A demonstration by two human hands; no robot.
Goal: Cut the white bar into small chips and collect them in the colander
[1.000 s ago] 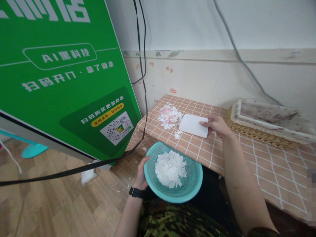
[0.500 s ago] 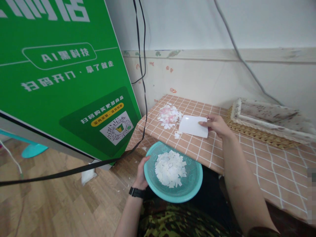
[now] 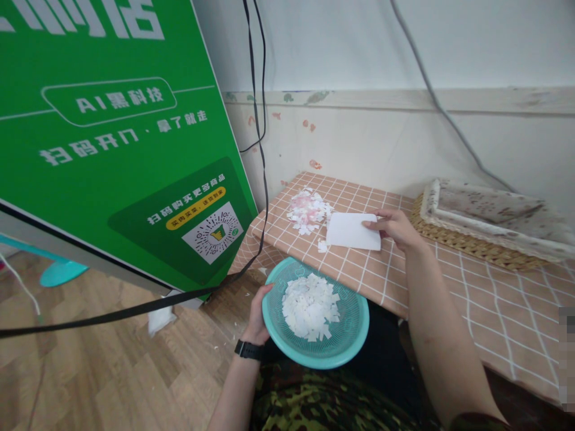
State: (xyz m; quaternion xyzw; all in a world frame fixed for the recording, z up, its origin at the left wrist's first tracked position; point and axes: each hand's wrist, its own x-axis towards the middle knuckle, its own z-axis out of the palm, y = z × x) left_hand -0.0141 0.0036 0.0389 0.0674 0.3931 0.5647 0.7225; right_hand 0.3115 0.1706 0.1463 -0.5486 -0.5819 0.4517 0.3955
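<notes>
Against a white wall point(image 3: 368, 143) stands a brown surface point(image 3: 476, 311) with white grid lines, carrying a heap of white and pink paper-like scraps point(image 3: 308, 211). Just right of the heap, the right hand point(image 3: 398, 228) pinches a flat, white, rectangular card point(image 3: 348, 230) by its right end. The left hand point(image 3: 257, 317) grips the left rim of a round turquoise plastic colander point(image 3: 351, 323) containing white flakes point(image 3: 309, 305), near the surface's front edge.

A white rectangular card point(image 3: 350, 232) lay roughly flat, just right of a loose heap of white and pinkish scraps point(image 3: 308, 211) on the checked tablecloth point(image 3: 485, 311). By the table's near edge, a round turquoise basket point(image 3: 351, 328) held piled white pieces point(image 3: 309, 306).
</notes>
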